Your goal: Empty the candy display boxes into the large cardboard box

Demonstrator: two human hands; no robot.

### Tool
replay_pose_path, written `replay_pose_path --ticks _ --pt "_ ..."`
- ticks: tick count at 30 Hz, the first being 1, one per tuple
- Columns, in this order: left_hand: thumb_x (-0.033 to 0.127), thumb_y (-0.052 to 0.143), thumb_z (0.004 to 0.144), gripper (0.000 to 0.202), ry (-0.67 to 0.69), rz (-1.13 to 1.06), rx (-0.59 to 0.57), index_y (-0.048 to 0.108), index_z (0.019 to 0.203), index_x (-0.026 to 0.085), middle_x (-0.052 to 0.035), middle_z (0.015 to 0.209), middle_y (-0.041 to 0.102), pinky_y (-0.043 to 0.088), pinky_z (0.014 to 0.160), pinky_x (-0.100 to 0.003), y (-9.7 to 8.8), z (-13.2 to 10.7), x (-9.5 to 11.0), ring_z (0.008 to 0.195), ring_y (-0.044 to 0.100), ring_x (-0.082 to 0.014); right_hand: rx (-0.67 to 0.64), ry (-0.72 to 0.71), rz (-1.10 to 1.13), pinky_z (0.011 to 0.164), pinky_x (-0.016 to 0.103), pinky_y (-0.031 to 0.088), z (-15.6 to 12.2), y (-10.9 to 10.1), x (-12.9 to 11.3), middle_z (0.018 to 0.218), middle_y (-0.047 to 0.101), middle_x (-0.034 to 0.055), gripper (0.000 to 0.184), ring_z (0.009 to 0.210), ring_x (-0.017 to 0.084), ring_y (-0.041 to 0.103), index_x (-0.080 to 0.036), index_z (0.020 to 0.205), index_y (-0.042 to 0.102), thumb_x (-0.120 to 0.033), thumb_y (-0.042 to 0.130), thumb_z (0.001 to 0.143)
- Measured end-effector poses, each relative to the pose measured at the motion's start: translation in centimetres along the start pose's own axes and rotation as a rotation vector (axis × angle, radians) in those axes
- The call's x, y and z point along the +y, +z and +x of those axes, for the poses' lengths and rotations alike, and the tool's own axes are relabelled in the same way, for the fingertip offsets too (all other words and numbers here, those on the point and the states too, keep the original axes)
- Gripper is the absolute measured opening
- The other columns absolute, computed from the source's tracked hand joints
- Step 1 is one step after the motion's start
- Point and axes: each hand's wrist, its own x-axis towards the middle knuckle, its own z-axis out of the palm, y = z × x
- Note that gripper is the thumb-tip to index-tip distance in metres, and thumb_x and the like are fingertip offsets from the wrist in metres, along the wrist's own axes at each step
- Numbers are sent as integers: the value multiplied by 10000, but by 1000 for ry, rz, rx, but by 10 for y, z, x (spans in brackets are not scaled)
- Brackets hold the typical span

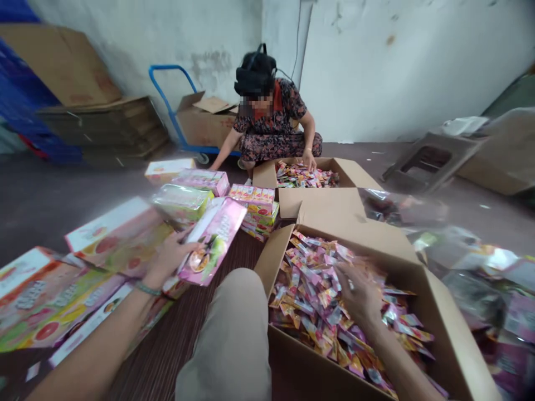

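My left hand [178,253] grips a pink printed carton [217,239] with fruit pictures, thumb over its near edge, and the carton is tilted. It is held above the floor, beside rows of similar packs. On the right, my right hand [361,292] reaches into an open cardboard box [455,328] full of small colourful sachets [309,278]. Its fingers are smeared by motion among the sachets, so whether they hold any is hidden. My knee [238,317] is between the two hands.
A co-worker [271,117] squats opposite, one hand in a second box of sachets [307,175]. Fruit-printed packs [112,234] line the left floor. Behind are a blue trolley [171,106] and flattened cardboard [108,122]. Plastic-wrapped goods [472,289] and a stool [430,159] are at right.
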Motion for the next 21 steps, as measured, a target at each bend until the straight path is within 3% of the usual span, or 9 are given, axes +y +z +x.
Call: replay_pose_path --ticks 2,5,7,9,12,14,17,19,21 --pt "469 775 615 794 123 -22 -78 708 1340 150 -100 1251 746 507 1008 -438 12 -6 62 1153 665 -378 52 -165 27 819 322 588 8 -1 -28 1039 754 83 208 949 205 725 -191 1100 684 -277 499 1059" --pt "430 791 585 832 297 35 -247 696 1357 135 -97 1221 759 513 993 -420 52 -22 139 1110 680 -363 120 -343 22 967 369 549 16 -14 -64 1180 709 115 213 1130 224 659 -176 1233 611 -202 510 1048" --pt "423 809 565 833 408 110 -386 708 1343 141 -90 1218 760 510 992 -405 87 -38 174 1113 679 -358 100 -419 -55 1048 409 485 18 -26 -77 1269 673 128 266 1247 250 585 -171 1302 576 -236 505 1054" --pt "411 818 553 831 482 194 -506 713 1339 163 -71 1203 766 511 969 -390 121 -55 195 1112 677 -354 10 -420 -154 1053 431 439 16 -39 -80 1238 674 121 262 1217 263 568 -177 1271 592 -305 532 1050" --pt "353 802 541 816 501 295 -626 717 1335 182 -36 1134 782 517 880 -360 160 -72 208 1027 693 -330 -201 -352 -245 965 431 421 9 -55 -74 1000 670 83 171 1005 246 574 -185 1020 636 -355 619 1008" --pt "294 795 507 768 467 245 -714 757 1266 183 -15 1087 788 516 829 -321 176 -75 208 988 691 -297 -329 -343 -249 883 402 414 3 -63 -67 910 629 64 146 927 234 550 -190 897 618 -302 640 988" --pt "215 747 458 451 192 20 -845 812 902 168 2 833 776 509 678 -275 188 -69 200 781 677 -230 -389 -318 -143 747 329 382 -4 -75 -56 889 601 50 114 827 192 522 -179 851 607 -170 620 964" --pt "248 687 497 168 -59 -89 -904 712 642 167 -25 640 709 498 580 -285 190 -65 190 602 629 -205 -340 -261 -44 671 300 343 -6 -84 -48 860 578 30 148 743 159 487 -176 818 590 -131 601 959" --pt "273 656 557 100 -294 -171 -988 649 573 175 -64 576 676 513 546 -310 190 -63 177 533 616 -211 -226 -190 53 623 290 303 -7 -93 -42 809 532 8 213 682 141 444 -183 765 554 -143 582 972"
